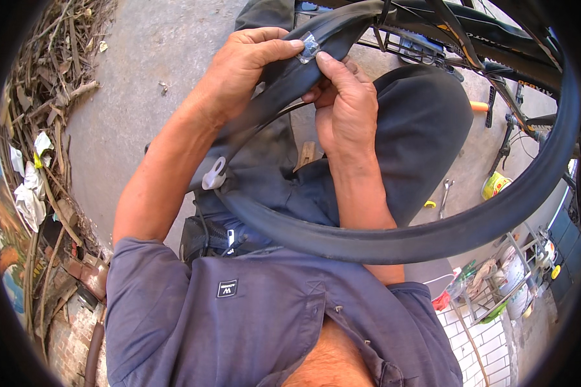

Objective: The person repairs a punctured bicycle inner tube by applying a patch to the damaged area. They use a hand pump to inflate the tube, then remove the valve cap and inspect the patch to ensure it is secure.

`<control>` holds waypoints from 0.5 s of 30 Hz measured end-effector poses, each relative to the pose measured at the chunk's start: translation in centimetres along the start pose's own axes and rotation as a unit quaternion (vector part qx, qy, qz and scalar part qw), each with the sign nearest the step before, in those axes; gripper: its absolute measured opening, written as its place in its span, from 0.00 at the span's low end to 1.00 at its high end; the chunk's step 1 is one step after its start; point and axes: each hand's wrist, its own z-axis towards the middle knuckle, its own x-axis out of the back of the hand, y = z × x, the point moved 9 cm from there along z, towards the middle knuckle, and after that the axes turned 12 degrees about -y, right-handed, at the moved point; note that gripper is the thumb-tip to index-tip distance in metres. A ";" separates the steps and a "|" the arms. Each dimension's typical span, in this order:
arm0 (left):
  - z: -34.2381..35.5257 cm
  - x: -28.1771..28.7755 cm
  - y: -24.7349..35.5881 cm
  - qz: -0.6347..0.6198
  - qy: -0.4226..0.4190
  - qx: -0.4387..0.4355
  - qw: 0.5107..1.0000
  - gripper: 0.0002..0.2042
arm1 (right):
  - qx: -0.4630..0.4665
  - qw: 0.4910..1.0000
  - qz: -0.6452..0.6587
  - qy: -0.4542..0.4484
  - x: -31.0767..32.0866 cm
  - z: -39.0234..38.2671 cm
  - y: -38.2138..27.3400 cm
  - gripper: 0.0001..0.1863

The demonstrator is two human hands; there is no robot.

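Note:
A black inner tube (394, 245) loops across my lap and curves up along the right side. My left hand (242, 71) grips its upper stretch, with the thumb at the left edge of a patch (309, 46) under shiny clear film. On the patch's right, my right hand (348, 97) pinches the tube, its thumb on top and the fingers curled beneath. What the tucked fingers touch underneath is hidden. A white plastic piece with a slot (214, 174) sits on the tube near my left forearm.
A bicycle frame (455, 32) stands at the upper right. On the concrete floor lie a wrench (445, 197), an orange-handled tool (479, 106) and a yellow container (496, 186). Sticks (58, 116) are heaped along the left, and a metal rack (507, 274) stands at the lower right.

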 end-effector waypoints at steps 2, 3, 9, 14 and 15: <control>0.0 -0.1 0.3 -0.020 0.001 -0.012 1.000 0.07 | -0.001 1.000 0.010 -0.002 -0.2 0.0 -0.1 0.05; 0.0 -0.2 0.3 -0.028 -0.007 -0.010 1.000 0.07 | -0.002 1.000 0.015 -0.003 -0.3 0.0 0.0 0.06; -0.5 -1.2 0.7 -0.066 -0.057 -0.005 0.996 0.09 | -0.021 0.997 0.077 -0.007 -0.2 -0.1 0.3 0.07; -0.5 -0.8 0.6 -0.032 -0.054 -0.002 0.998 0.11 | -0.037 0.995 0.087 -0.005 -0.2 -0.1 0.6 0.08; -0.5 -0.6 0.5 -0.024 -0.049 -0.001 0.998 0.11 | -0.041 0.996 0.085 -0.007 -0.2 0.0 0.7 0.08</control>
